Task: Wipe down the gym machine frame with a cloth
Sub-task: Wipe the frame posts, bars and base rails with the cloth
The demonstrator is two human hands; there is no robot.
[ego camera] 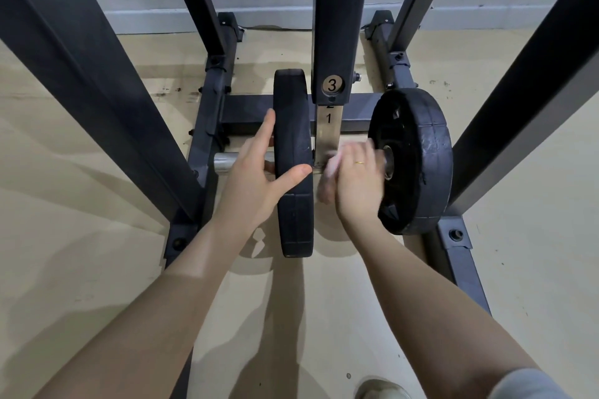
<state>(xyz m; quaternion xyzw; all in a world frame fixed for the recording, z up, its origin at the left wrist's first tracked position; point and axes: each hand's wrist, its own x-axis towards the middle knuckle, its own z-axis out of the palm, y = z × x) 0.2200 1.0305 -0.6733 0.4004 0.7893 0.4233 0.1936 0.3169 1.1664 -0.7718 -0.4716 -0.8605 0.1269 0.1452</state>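
Bracing the upright weight plate (293, 165), the left hand (259, 172) is spreading open, thumb on its rim. The right hand (353, 178) (blurred) is clutching a white cloth (329, 172) against the steel bar (227, 163), at 3 o'clock from the left hand.

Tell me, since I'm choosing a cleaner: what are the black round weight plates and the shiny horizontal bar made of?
The black round weight plates look rubber-coated: matte, scuffed, with grey scrapes on the rims. The shiny horizontal bar looks like bare or chromed steel: silvery and reflective. The dark frame post seems painted metal, satin finish.
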